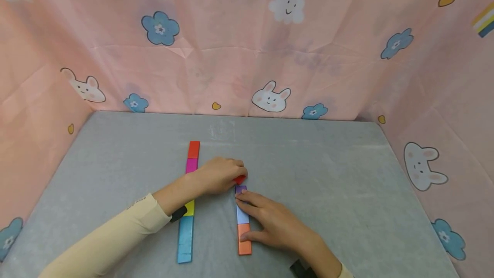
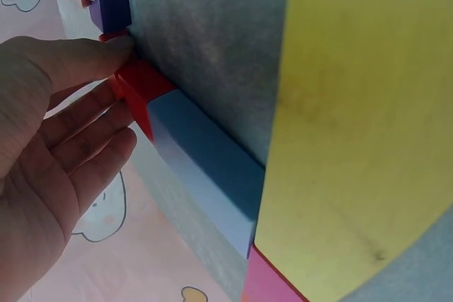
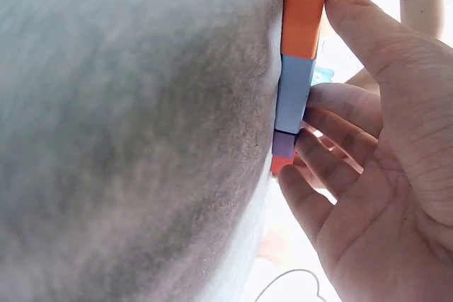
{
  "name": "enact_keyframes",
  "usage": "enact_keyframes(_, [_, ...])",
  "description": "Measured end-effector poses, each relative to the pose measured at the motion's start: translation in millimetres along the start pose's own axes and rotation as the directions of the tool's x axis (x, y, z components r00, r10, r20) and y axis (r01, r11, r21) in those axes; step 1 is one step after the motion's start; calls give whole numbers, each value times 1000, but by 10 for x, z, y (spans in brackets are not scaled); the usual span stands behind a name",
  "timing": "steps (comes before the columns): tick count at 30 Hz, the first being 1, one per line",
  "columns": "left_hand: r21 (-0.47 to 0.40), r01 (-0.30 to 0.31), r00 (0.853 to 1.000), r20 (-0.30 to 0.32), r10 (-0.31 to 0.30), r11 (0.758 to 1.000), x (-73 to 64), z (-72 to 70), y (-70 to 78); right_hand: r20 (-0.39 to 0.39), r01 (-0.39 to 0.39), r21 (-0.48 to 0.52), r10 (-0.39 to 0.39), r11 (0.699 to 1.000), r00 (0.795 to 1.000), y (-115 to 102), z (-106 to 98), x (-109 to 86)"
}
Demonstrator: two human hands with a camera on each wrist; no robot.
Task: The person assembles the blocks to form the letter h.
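Note:
My left hand (image 1: 221,175) pinches a small red block (image 1: 239,179) at the far end of the right-hand row. In the left wrist view, the thumb lies over red, partly hiding it, and the red block (image 2: 145,83) meets a pale blue block (image 2: 205,160) that runs to a yellow block (image 2: 354,139). My right hand (image 1: 275,222) rests along the right-hand row, fingers fairly straight, touching it near the purple block (image 1: 240,189) and the light blue block (image 1: 242,215). Its thumb touches the orange block (image 1: 244,243).
Left of the hands runs another row: a red block (image 1: 194,149), a magenta block (image 1: 191,165), yellow, then a long blue block (image 1: 185,239). My left forearm covers its middle. Grey cloth (image 1: 328,183) covers the table; a pink printed curtain (image 1: 216,67) surrounds it.

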State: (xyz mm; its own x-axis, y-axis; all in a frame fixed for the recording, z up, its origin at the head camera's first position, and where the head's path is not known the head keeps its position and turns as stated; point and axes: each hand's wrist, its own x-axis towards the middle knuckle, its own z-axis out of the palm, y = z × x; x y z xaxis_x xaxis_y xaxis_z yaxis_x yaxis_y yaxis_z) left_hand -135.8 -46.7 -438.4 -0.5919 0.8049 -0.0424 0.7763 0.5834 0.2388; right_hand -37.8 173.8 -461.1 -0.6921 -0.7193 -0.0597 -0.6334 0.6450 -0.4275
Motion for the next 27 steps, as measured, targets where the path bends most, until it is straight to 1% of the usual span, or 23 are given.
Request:
enact_keyframes(11, [-16,5,1000,4,-5,1000,-19,58,-9,-11,5,-8,-5,1000,1000,-7,5,-3])
enact_keyframes(19, [-7,-11,1000,-22,11,1000,-58,53,4,15,-8,-10,8,1000,1000,-20,-12,-1])
enact_keyframes(27, [-8,-15,999,-40,15,1000,-83,71,4,20,-8,-18,8,1000,1000,-37,-19,-3])
